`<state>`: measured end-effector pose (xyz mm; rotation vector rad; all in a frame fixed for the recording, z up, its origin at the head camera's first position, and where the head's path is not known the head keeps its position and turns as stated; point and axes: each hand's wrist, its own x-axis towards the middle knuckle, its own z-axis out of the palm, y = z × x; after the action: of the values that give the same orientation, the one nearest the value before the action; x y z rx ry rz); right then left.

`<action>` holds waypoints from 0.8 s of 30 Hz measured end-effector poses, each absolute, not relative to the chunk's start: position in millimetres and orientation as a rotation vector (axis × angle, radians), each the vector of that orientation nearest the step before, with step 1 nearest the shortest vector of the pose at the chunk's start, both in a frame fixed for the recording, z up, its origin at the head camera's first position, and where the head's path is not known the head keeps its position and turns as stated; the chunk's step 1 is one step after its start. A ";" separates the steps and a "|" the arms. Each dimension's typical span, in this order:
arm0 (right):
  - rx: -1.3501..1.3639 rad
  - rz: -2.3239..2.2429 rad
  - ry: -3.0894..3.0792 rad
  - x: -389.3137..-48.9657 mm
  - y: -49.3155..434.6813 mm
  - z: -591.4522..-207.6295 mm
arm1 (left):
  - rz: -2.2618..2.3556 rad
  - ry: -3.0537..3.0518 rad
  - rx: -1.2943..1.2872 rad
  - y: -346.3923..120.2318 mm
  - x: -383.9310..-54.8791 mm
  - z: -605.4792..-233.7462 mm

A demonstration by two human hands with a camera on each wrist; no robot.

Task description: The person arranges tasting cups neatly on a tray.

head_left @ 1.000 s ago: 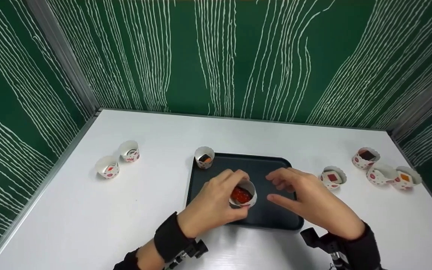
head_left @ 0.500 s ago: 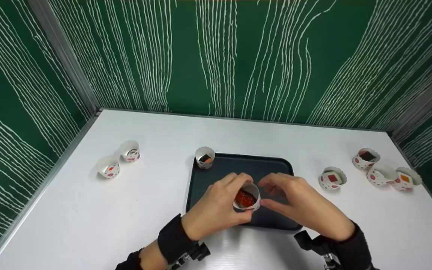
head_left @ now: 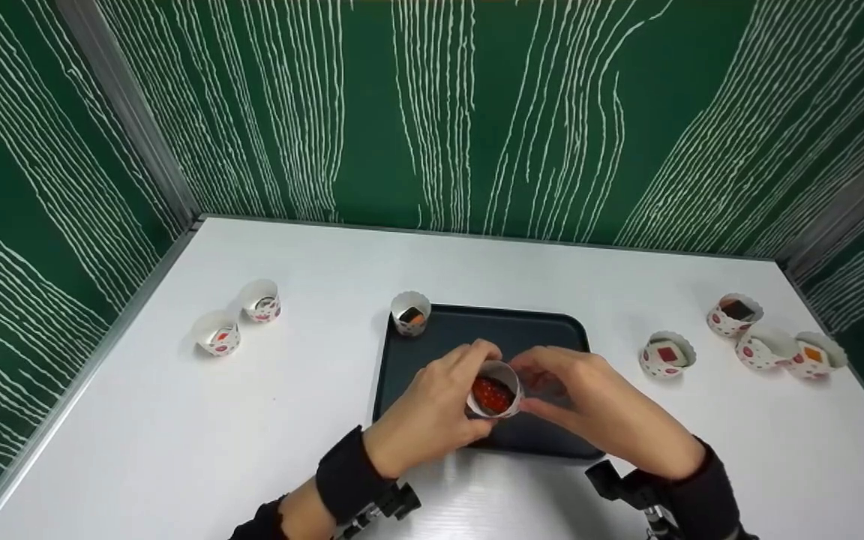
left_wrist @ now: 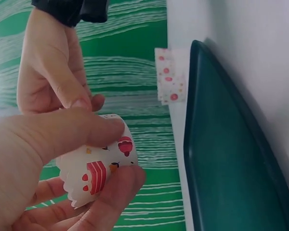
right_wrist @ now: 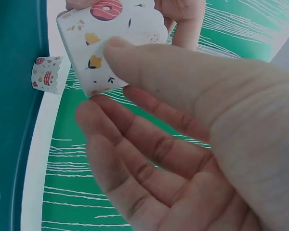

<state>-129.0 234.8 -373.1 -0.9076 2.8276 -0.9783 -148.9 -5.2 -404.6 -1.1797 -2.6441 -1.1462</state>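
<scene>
Over the dark tray [head_left: 477, 330], my left hand [head_left: 436, 401] grips a white paper baking cup [head_left: 499, 368] in the head view. Inside the cup lies a glossy red, roe-like piece [head_left: 492, 394] with a dark edge. From the other side, my right hand [head_left: 586, 390] pinches the same cup. In the right wrist view its thumb [right_wrist: 123, 57] lies on the printed wall, with fingertips at the cup's edge below. The left wrist view shows the left thumb and fingers around the cup, its scalloped rim at lower left. My fingers hide parts of the wall.
Another paper cup [head_left: 411, 300] with a black and orange piece stands at the tray's far left corner. Two cups, a nearer one [head_left: 218, 346] and a farther one [head_left: 259, 311], stand at the left. Several filled cups stand at the right, the nearest being one cup [head_left: 661, 369].
My right hand has moved left from apart to the cup and now pinches it. The left hand has shifted slightly right with the cup. The other cups stay where they were.
</scene>
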 end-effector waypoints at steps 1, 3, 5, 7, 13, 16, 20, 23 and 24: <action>-0.907 -0.972 2.832 -128.9 234.8 -373.1 | -1.142 -2.641 -1.182 -5.5 -149.1 -404.5; -0.907 -0.968 2.839 -128.4 235.2 -372.7 | -1.165 -2.626 -1.191 -6.5 -150.0 -404.1; -0.906 -0.968 2.847 -127.8 235.7 -372.1 | -1.205 -2.605 -1.194 -8.1 -150.9 -403.1; -0.909 -0.977 2.855 -127.2 236.0 -371.4 | -1.255 -2.586 -1.189 -10.0 -151.8 -401.9; -0.918 -1.032 2.837 -126.4 235.3 -370.0 | -1.349 -2.614 -1.133 -13.2 -154.7 -400.8; -0.917 -1.059 2.816 -126.4 235.4 -369.4 | -1.444 -2.611 -1.119 -13.4 -155.7 -399.6; -0.906 -1.110 2.789 -127.0 236.5 -369.0 | -1.566 -2.596 -1.078 -13.8 -155.9 -398.1; -0.900 -1.129 2.776 -127.5 237.1 -369.2 | -1.613 -2.581 -1.043 -13.8 -155.9 -398.1; -0.898 -1.132 2.774 -127.7 237.3 -369.2 | -1.628 -2.575 -1.034 -13.7 -155.8 -398.3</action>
<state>-127.7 237.3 -369.2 -0.8981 2.7741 -1.1316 -155.8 -13.7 -398.3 -1.0335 -2.5754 -1.6281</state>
